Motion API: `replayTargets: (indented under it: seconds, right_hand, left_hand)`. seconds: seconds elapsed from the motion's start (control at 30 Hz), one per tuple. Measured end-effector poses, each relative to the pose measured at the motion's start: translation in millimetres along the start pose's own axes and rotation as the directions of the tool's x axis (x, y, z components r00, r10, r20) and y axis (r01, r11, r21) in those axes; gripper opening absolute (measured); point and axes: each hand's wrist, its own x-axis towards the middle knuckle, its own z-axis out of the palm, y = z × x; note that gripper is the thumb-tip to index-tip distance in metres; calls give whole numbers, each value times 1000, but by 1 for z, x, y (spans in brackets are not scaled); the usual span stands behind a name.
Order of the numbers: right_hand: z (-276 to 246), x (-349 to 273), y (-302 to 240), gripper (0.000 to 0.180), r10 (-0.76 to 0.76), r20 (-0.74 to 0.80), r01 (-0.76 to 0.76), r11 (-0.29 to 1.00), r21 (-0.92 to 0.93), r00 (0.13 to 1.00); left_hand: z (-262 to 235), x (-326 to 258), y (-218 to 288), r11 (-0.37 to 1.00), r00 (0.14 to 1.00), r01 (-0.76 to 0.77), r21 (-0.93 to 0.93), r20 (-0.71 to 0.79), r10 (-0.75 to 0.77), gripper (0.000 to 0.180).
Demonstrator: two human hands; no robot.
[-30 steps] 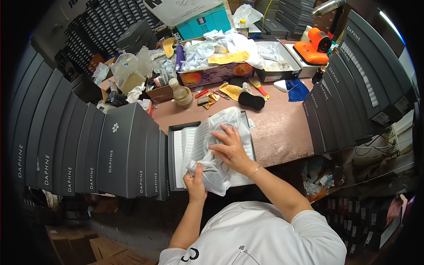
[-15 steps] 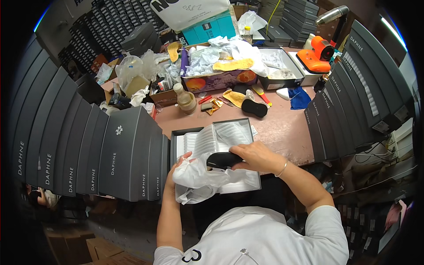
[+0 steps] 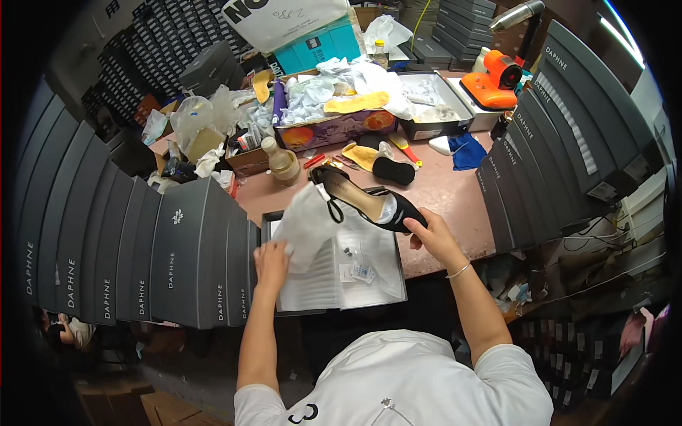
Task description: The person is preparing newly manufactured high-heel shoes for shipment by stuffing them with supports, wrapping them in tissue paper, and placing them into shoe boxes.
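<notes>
A black strappy shoe (image 3: pixel 369 202) with a beige insole is held up by its toe end in my right hand (image 3: pixel 430 236), fingers closed round it. White stuffing shows at the toe. My left hand (image 3: pixel 272 266) grips the lower edge of a thin white wrapping bag (image 3: pixel 307 224), whose upper part hangs against the shoe's heel and strap. Under both hands lies an open grey shoebox (image 3: pixel 375 305). White ribbed foam sheet (image 3: pixel 311 290) lines it, and small clear packets (image 3: pixel 361 273) lie inside.
Grey shoebox stacks (image 3: pixel 188 255) stand at left, with more shoeboxes (image 3: pixel 568 142) at right. Behind the open box are a glass bottle (image 3: pixel 283 167), a black sponge (image 3: pixel 393 170), a blue cloth (image 3: pixel 469 153), a paper-filled carton (image 3: pixel 337 131) and an orange device (image 3: pixel 490 89).
The shoe has come out of the white bag, lifted up and away by my right hand. My left hand has shifted a little left with the bag. Packets in the box are now visible.
</notes>
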Motion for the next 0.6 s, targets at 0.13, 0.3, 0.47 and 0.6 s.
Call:
replayTargets:
  seconds: [0.13,0.3,0.47,0.6]
  right_hand:
    - [-15,-7,-21,26,34,147,-6,983,-185,988]
    - [-16,3,-59,35,79,519,138,920,-367,851]
    - [47,39,-67,41,-301,640,635,668,-387,707]
    - [93,4,-38,41,-571,492,754,493,-435,657]
  left_hand:
    - [-8,-3,-19,952,951,307,-14,51,-305,52]
    - [-110,27,51,602,989,132,-787,143,-29,69]
    - [-55,-10,114,-422,617,785,-453,628,474,66]
    - [-34,-32,124,-732,790,494,-470,594,152,70]
